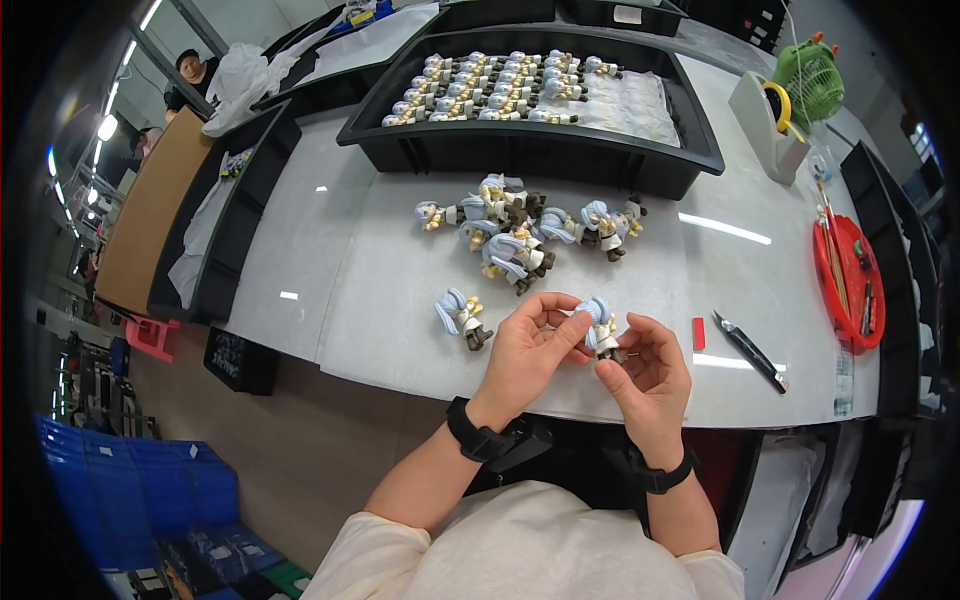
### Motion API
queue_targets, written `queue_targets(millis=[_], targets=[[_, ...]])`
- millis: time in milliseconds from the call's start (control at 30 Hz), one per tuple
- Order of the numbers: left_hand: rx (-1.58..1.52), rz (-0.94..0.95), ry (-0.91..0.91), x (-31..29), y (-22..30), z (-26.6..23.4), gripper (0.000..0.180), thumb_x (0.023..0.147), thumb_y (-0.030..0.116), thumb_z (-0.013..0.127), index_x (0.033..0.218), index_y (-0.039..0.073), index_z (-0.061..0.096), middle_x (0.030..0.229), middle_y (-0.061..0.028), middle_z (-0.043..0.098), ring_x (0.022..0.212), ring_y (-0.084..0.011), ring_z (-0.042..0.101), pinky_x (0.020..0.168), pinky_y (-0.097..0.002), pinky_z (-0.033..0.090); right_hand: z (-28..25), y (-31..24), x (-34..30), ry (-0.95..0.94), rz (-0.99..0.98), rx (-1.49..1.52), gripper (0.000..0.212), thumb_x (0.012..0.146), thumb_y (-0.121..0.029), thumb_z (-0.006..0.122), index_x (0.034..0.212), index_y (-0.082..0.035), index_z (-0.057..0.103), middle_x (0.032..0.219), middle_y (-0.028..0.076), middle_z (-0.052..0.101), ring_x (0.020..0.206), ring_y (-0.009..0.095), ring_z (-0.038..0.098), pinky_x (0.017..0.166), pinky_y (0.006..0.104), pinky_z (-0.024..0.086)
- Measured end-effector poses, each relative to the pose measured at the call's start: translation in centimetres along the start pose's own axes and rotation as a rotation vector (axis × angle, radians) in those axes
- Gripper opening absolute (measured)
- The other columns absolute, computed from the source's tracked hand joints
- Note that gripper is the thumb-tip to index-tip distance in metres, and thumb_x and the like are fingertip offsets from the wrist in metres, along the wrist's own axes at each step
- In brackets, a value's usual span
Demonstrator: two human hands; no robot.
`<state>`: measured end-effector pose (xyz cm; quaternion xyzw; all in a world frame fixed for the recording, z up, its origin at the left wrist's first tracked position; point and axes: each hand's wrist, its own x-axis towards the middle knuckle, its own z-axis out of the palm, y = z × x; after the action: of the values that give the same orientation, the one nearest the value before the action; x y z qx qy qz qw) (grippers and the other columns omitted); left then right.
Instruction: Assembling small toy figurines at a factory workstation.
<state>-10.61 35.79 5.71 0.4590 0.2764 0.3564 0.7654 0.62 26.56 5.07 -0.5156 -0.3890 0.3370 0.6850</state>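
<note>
Between my hands, just above the table's near edge, is a small figurine (602, 330) with pale blue hair, white clothes and dark boots. My left hand (537, 343) pinches it at the hair with thumb and fingers. Curled beside its lower part, my right hand (648, 372) has its thumb and fingertips by the boots. A similar figurine (463, 318) lies alone to the left of my hands. Farther back lies a loose pile of several more figurines (505, 235). Right of my hands are a small red block (699, 334) and a black craft knife (750, 350).
A large black tray (540, 165) at the back holds rows of figurines on white padding. At right stand a red basket (822, 262) with brushes, a tape dispenser (762, 130) and a green fan (808, 80). Another black bin (225, 250) stands left. People are at the far left.
</note>
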Motion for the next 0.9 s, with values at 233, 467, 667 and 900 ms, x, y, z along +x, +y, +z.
queue_targets(millis=[233, 467, 667, 900], targets=[[0.000, 0.001, -0.005, 0.1, -0.1, -0.1, 0.025, 0.084, 0.013, 0.057, 0.101, -0.003, 0.048, 0.083, -0.0072, 0.056, 0.068, -0.0098, 0.059, 0.058, -0.0198, 0.050, 0.0, -0.1, 0.1, 0.001, 0.015, 0.002, 0.047, 0.072, -0.002, 0.069, 0.113, 0.000, 0.046, 0.092, 0.004, 0.049, 0.082, 0.008, 0.048, 0.068, 0.0182, 0.041], [-0.001, 0.000, -0.016, 0.0, 0.0, -0.2, 0.027, 0.085, 0.011, 0.055, 0.106, -0.003, 0.047, 0.088, -0.0087, 0.057, 0.073, -0.0107, 0.059, 0.061, -0.0207, 0.050, 0.3, -0.2, 0.2, 0.039, -0.001, 0.059, 0.038, 0.080, -0.003, 0.060, 0.114, -0.001, 0.044, 0.094, 0.005, 0.049, 0.082, 0.008, 0.049, 0.069, 0.0197, 0.043], [0.070, 0.086, -0.073, -0.6, -0.2, -0.7, 0.027, 0.085, 0.002, 0.050, 0.112, -0.002, 0.049, 0.099, -0.0065, 0.058, 0.085, -0.0095, 0.056, 0.073, -0.0214, 0.046, 0.2, -0.7, 0.3, -0.075, 0.141, -0.002, 0.032, 0.087, -0.006, 0.049, 0.117, -0.002, 0.042, 0.100, 0.008, 0.053, 0.085, 0.011, 0.053, 0.073, 0.0231, 0.044], [0.141, 0.083, -0.049, -0.1, -1.2, 0.0, 0.024, 0.084, -0.002, 0.049, 0.107, -0.003, 0.055, 0.102, -0.0093, 0.059, 0.091, -0.0133, 0.056, 0.081, -0.0251, 0.043, -1.2, -0.6, -0.1, -0.080, 0.056, 0.015, 0.032, 0.081, 0.001, 0.051, 0.113, -0.003, 0.048, 0.088, 0.008, 0.058, 0.082, 0.011, 0.055, 0.066, 0.0232, 0.045]])
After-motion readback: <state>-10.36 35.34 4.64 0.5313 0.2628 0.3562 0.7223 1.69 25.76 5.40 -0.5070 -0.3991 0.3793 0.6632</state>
